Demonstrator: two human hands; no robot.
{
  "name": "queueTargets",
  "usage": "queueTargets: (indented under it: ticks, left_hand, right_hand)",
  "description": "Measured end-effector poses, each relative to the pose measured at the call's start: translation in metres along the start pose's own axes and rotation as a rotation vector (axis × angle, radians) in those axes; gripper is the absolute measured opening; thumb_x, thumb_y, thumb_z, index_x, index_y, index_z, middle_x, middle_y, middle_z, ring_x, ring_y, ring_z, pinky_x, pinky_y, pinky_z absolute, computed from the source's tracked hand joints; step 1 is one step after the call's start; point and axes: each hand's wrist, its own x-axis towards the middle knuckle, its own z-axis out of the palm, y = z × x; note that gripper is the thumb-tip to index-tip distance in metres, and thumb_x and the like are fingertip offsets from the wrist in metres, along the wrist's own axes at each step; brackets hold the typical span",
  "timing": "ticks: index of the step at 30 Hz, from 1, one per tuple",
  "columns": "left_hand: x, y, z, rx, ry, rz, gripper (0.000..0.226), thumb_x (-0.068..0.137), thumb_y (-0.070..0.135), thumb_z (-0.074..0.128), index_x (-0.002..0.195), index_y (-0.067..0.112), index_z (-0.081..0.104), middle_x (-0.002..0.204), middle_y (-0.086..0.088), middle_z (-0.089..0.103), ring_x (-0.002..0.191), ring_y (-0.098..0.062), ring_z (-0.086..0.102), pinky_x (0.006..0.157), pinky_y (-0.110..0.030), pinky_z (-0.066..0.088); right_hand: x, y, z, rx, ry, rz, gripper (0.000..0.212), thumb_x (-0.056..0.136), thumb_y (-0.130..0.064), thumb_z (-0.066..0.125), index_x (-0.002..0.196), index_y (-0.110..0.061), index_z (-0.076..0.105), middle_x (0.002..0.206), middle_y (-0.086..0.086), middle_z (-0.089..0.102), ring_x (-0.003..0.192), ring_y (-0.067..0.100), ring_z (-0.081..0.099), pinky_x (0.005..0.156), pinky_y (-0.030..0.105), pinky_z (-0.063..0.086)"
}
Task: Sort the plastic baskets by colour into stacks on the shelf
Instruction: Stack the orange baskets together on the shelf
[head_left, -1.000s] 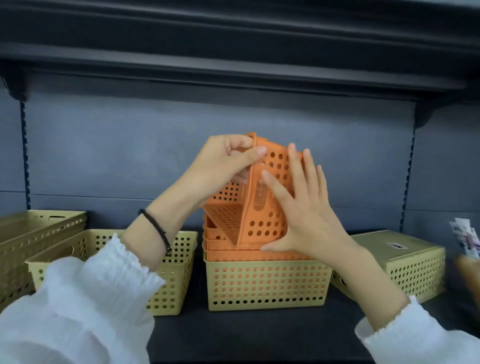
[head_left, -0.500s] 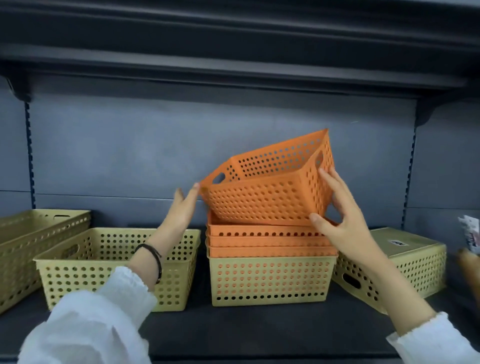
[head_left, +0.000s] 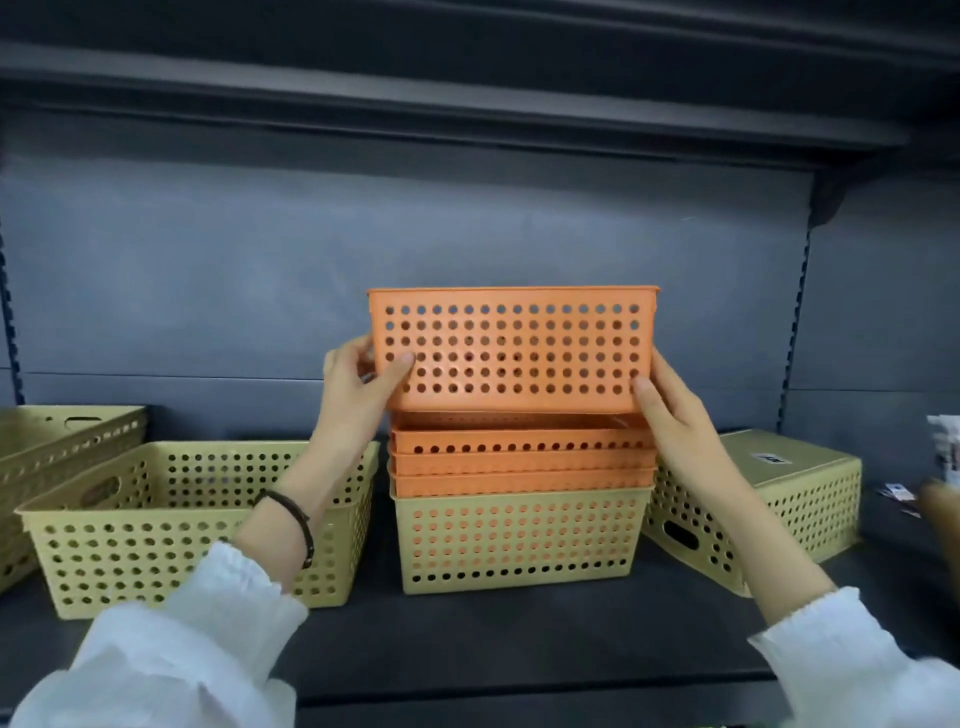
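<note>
1. Dark grey shelving fills the view, with a shelf board (head_left: 467, 639) that carries a row of perforated plastic baskets under a second shelf overhead.

2. At the middle of the board stands a yellow basket (head_left: 519, 540) with a nest of orange baskets (head_left: 522, 462) sitting inside it, their rims showing above its rim.

3. What has just changed is the top orange basket (head_left: 511, 351) — half a second ago it was tilted, with its open mouth turned towards the wearer, and a second ago it stood on end between the hands. Now it is level, open side up, squared over the orange nest and just above it.

4. The left hand (head_left: 358, 387) holds the basket's left end, thumb across the front face and fingers curled behind the corner. The right hand (head_left: 670, 415) cups the lower right corner, thumb on the front face. Both hands are closed on it; half a second ago the left was only open beside it.

5. For the sorting, I judge this to mean that the basket is lined up to drop into the orange stack — one more orange piece joins its colour.

6. Still mixed, by the look of it: the orange nest sits in a yellow basket. A yellow open basket (head_left: 171, 525) stands to the left, another yellow basket (head_left: 57, 447) at the far left edge, and an upturned yellow basket (head_left: 779, 499) to the right, all apart from one another.
</note>
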Motion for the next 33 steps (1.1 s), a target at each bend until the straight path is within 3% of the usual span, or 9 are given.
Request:
queueTargets:
  ticks: [5, 9, 13, 18, 20, 22, 25, 30, 33]
  left_hand:
    - [-0.021, -0.009, 0.009, 0.084, -0.022, 0.01, 0.037, 0.086, 0.029, 0.068, 0.115, 0.017, 0.047, 0.123, 0.001, 0.033, 0.117, -0.01, 0.039, 0.104, -0.041, 0.041]
    - [-0.022, -0.016, 0.007, 0.066, -0.105, -0.029, 0.031, 0.085, 0.021, 0.071, 0.098, 0.021, 0.043, 0.132, -0.004, 0.046, 0.127, -0.012, 0.039, 0.108, -0.042, 0.035]
    - [-0.035, -0.021, 0.004, -0.068, -0.102, -0.151, 0.039, 0.073, 0.043, 0.074, 0.09, 0.026, 0.044, 0.139, -0.007, 0.049, 0.132, -0.019, 0.043, 0.108, -0.041, 0.035]
    - [-0.049, -0.017, 0.008, -0.163, -0.154, -0.236, 0.082, 0.073, 0.043, 0.076, 0.129, 0.035, 0.017, 0.153, -0.008, 0.02, 0.133, -0.018, 0.034, 0.098, -0.033, 0.033]
    - [-0.051, -0.015, 0.009, -0.162, -0.224, -0.23, 0.1, 0.072, 0.037, 0.078, 0.141, 0.043, 0.005, 0.147, -0.001, 0.036, 0.127, -0.012, 0.045, 0.098, -0.031, 0.04]
    - [-0.053, -0.015, 0.01, -0.116, -0.312, -0.189, 0.11, 0.073, 0.027, 0.079, 0.147, 0.043, -0.001, 0.127, 0.011, 0.052, 0.109, -0.001, 0.055, 0.096, -0.031, 0.047]
    - [-0.057, -0.025, 0.013, -0.017, -0.37, -0.109, 0.12, 0.067, 0.019, 0.086, 0.145, 0.046, 0.0, 0.13, 0.015, 0.048, 0.116, 0.0, 0.052, 0.102, -0.033, 0.044]
    - [-0.063, -0.03, 0.019, 0.062, -0.216, -0.054, 0.102, 0.066, 0.009, 0.086, 0.14, 0.04, 0.022, 0.123, 0.006, 0.055, 0.111, -0.005, 0.055, 0.094, -0.036, 0.05]
    - [-0.061, -0.029, 0.02, 0.035, -0.181, -0.06, 0.09, 0.064, 0.003, 0.085, 0.129, 0.035, 0.031, 0.108, 0.012, 0.058, 0.102, -0.003, 0.058, 0.092, -0.043, 0.052]
  right_hand:
    - [-0.003, 0.024, 0.012, -0.012, 0.136, 0.152, 0.04, 0.104, -0.022, 0.034, 0.143, -0.027, 0.044, 0.135, -0.012, 0.053, 0.127, 0.008, 0.046, 0.107, 0.03, 0.034]
    - [-0.003, 0.037, 0.023, 0.031, 0.267, 0.248, 0.032, 0.102, -0.017, 0.039, 0.129, -0.022, 0.056, 0.131, -0.001, 0.059, 0.12, 0.015, 0.052, 0.105, 0.039, 0.04]
    - [-0.009, 0.037, 0.023, 0.19, 0.358, 0.356, 0.019, 0.094, -0.028, 0.045, 0.102, -0.028, 0.062, 0.124, 0.0, 0.059, 0.117, 0.019, 0.055, 0.1, 0.044, 0.044]
    - [-0.027, 0.037, 0.038, 0.339, 0.292, 0.345, 0.062, 0.098, -0.038, 0.049, 0.149, -0.028, 0.015, 0.138, -0.007, 0.037, 0.125, 0.011, 0.04, 0.103, 0.034, 0.03]
    - [-0.032, 0.042, 0.044, 0.3, 0.233, 0.309, 0.077, 0.094, -0.04, 0.056, 0.151, -0.031, 0.005, 0.144, -0.008, 0.032, 0.131, 0.009, 0.037, 0.109, 0.034, 0.029]
    - [-0.034, 0.046, 0.045, 0.275, 0.225, 0.298, 0.089, 0.085, -0.042, 0.066, 0.152, -0.031, 0.008, 0.148, -0.006, 0.035, 0.134, 0.011, 0.038, 0.111, 0.037, 0.032]
    - [-0.04, 0.055, 0.044, 0.194, 0.197, 0.33, 0.098, 0.076, -0.034, 0.076, 0.151, -0.027, 0.013, 0.143, -0.008, 0.04, 0.131, 0.011, 0.039, 0.109, 0.037, 0.033]
    - [-0.049, 0.062, 0.048, 0.07, 0.18, 0.343, 0.084, 0.073, -0.026, 0.081, 0.141, -0.02, 0.032, 0.128, -0.009, 0.051, 0.121, 0.012, 0.047, 0.105, 0.039, 0.04]
    - [-0.046, 0.06, 0.047, 0.001, 0.198, 0.376, 0.098, 0.055, -0.054, 0.084, 0.137, -0.027, 0.038, 0.135, -0.004, 0.05, 0.127, 0.017, 0.045, 0.107, 0.052, 0.04]
